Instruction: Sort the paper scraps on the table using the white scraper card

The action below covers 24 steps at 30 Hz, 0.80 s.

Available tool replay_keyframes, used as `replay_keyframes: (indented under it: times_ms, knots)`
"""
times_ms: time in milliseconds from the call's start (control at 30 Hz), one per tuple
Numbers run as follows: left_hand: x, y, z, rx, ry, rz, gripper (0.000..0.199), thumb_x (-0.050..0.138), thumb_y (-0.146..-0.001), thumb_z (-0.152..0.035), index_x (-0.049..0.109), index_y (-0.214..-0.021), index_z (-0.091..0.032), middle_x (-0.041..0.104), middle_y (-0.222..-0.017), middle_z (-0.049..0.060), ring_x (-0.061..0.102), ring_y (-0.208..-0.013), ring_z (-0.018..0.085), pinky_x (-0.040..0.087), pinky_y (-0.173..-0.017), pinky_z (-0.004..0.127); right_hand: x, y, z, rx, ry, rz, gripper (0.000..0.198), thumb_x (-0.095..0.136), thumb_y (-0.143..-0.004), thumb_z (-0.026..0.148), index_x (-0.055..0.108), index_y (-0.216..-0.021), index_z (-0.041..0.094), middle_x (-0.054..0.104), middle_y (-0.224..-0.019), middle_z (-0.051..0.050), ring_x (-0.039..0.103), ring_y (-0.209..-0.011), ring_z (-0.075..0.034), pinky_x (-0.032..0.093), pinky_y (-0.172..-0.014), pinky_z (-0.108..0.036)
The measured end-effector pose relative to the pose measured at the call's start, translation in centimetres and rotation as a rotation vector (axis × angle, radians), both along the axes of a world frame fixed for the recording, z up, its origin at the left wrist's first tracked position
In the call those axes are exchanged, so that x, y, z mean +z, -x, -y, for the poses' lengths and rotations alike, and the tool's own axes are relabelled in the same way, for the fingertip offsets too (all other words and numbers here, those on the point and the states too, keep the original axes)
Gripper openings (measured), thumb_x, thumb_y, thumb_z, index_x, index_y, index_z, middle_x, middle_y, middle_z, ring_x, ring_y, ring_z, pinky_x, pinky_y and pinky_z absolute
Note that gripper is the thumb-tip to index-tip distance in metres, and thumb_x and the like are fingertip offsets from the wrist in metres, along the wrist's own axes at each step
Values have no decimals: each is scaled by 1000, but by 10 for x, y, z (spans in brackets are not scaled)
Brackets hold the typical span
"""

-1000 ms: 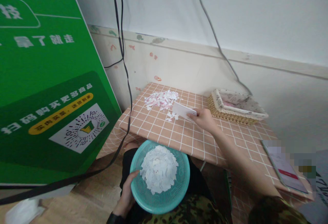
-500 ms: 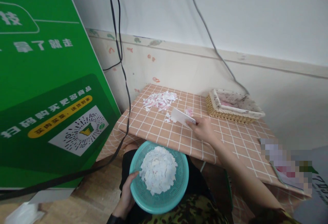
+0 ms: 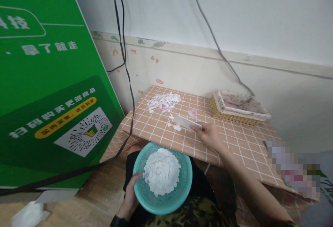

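My left hand [image 3: 131,194] grips the left rim of a round turquoise plastic basket [image 3: 185,189], which rests at my lap below the table edge. Inside it lies a heap of white paper scraps [image 3: 161,172]. Over the table, my right hand [image 3: 208,133] is closed on the right end of a flat white card [image 3: 186,122], held tilted. A few small white scraps [image 3: 177,128] lie on the cloth by the card's lower edge. Farther back is a pile of white and pink paper scraps [image 3: 163,101]. One pinkish piece [image 3: 193,113] sits just beyond the card.
A brown checked cloth covers the table [image 3: 156,126]. At the back right stands a lined wicker basket [image 3: 238,111]. A green printed panel [image 3: 57,81] rises on the left, with a black strap [image 3: 129,81] hanging before it. White plastic [image 3: 30,215] lies on the floor.
My right hand and the card have shifted slightly right and down, and the card lies flatter. More of the small scraps beside it show. My left hand still holds the basket.
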<state>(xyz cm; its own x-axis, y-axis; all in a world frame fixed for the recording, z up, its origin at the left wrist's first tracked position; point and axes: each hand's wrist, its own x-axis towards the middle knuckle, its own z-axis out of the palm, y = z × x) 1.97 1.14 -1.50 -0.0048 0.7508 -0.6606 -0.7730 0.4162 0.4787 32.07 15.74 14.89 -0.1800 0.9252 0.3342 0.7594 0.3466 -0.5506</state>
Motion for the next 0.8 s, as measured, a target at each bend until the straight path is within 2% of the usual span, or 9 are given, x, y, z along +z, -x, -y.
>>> replay_keyframes:
  times_ms: [67, 200, 333, 433, 500, 567, 667, 800]
  knots:
    - [1, 0, 0, 12, 10, -9, 16, 65, -68, -24, 72, -75, -12, 75, -70, 8, 69, -66, 24, 54, -73, 40, -1, -1, 3, -20, -6, -15, 29, 50, -85, 37, 72, -88, 19, 63, -57, -1, 54, -50, -14, 35, -50, -25]
    - [11, -2, 0, 37, 22, -54, 13, 66, -67, -22, 71, -74, -13, 75, -68, 7, 69, -63, 24, 54, -71, 40, 0, 2, 4, 30, 11, -19, 29, 48, -86, 34, 71, -99, 22, 70, -73, -3, 59, -59, -16, 39, -55, -25]
    - [29, -5, 1, 50, -11, -84, 16, 64, -69, -21, 71, -79, -11, 76, -75, 9, 70, -72, 26, 54, -75, 40, 6, 3, 7, 47, 25, 47, 26, 49, -85, 33, 71, -88, 20, 64, -59, -1, 54, -50, -14, 35, -50, -25]
    - [43, -7, 1, 61, -21, -114, 17, 64, -70, -20, 71, -82, -11, 76, -75, 9, 70, -76, 27, 53, -78, 39, 6, 5, 14, -20, -20, 71, 28, 47, -87, 33, 69, -76, 18, 60, -54, -1, 52, -48, -13, 32, -49, -25]
    - [51, -7, 1, 63, -16, -130, 19, 64, -70, -20, 70, -85, -11, 76, -76, 9, 70, -78, 27, 53, -78, 39, 2, 9, 22, -55, -49, 84, 29, 46, -88, 33, 68, -76, 18, 60, -53, -1, 51, -47, -13, 30, -49, -25]
    - [58, -7, 1, 59, -5, -144, 20, 64, -70, -21, 70, -86, -10, 76, -75, 9, 70, -79, 28, 53, -78, 39, -1, 15, 30, -26, -66, 92, 28, 45, -88, 32, 69, -83, 20, 62, -57, -2, 51, -48, -13, 31, -50, -25]
    - [69, -6, -1, 55, -13, -145, 20, 63, -71, -21, 70, -86, -11, 76, -72, 8, 70, -74, 27, 53, -76, 39, -4, 25, 36, 68, -73, 107, 28, 43, -89, 31, 69, -90, 21, 63, -60, -2, 53, -51, -13, 32, -51, -25]
    - [78, -4, -6, 78, -9, -170, 16, 62, -69, -17, 70, -82, -12, 74, -63, 5, 69, -63, 23, 54, -71, 36, -2, 32, 26, 9, -115, 121, 30, 44, -89, 34, 68, -75, 20, 61, -54, -3, 51, -47, -13, 31, -50, -25]
